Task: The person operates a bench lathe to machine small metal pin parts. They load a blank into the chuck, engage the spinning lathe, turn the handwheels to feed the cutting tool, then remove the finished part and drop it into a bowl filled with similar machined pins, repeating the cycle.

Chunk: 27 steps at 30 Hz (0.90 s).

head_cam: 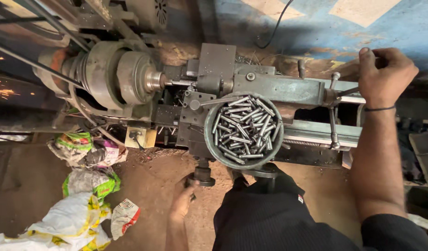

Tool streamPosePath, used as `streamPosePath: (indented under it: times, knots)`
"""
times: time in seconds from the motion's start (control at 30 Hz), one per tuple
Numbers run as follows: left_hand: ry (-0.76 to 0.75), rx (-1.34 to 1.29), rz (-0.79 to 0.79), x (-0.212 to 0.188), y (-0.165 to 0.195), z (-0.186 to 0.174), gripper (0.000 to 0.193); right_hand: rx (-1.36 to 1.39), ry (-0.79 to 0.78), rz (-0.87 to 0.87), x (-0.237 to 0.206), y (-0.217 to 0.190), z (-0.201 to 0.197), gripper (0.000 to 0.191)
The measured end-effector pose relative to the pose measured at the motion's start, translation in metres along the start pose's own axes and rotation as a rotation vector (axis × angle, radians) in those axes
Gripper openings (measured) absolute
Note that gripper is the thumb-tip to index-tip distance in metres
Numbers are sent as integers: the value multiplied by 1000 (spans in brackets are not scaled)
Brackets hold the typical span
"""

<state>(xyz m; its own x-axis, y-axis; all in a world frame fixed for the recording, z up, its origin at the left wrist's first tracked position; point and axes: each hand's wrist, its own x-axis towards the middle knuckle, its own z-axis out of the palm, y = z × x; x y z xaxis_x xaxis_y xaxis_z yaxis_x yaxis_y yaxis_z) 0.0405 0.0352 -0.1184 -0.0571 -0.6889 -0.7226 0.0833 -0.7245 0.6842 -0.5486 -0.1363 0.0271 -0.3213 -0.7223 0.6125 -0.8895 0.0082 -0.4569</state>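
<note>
Right hand (385, 74) is gripping the lever handle (348, 91) at the lathe's (279, 88) far end, fingers clenched. Left hand (184, 202) is closing on the front knob (202, 175) w/ fingers curled. Bowl (213, 145) of metal pins (244, 128) is sitting between, w/in easy reach.

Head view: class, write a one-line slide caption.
Person at a lathe: right hand on lever, left hand by handwheel, bowl of pins.

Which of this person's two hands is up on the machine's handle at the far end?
The right hand, gripping the spoked handle at the lathe's right end; the left hand sits low, at the front knob.
</note>
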Motion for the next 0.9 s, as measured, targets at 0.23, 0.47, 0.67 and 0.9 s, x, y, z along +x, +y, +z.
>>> streamPosePath:
  times: [0.23, 0.47, 0.67, 0.9]
  knots:
    - [356, 768, 121, -21, 18, 32, 68, 3, 23, -28, 1, -7, 0, 14]
    - [581, 736, 374, 6, -15, 26, 90, -1, 2, 19, 3, -11, -2, 14]
    - [371, 135, 268, 25, -52, 59, 74, 625, -60, 238, -7, -9, -7, 26]
    - [855, -14, 428, 34, -38, 21, 57, 548, -77, 331, -115, 11, -8, 29]
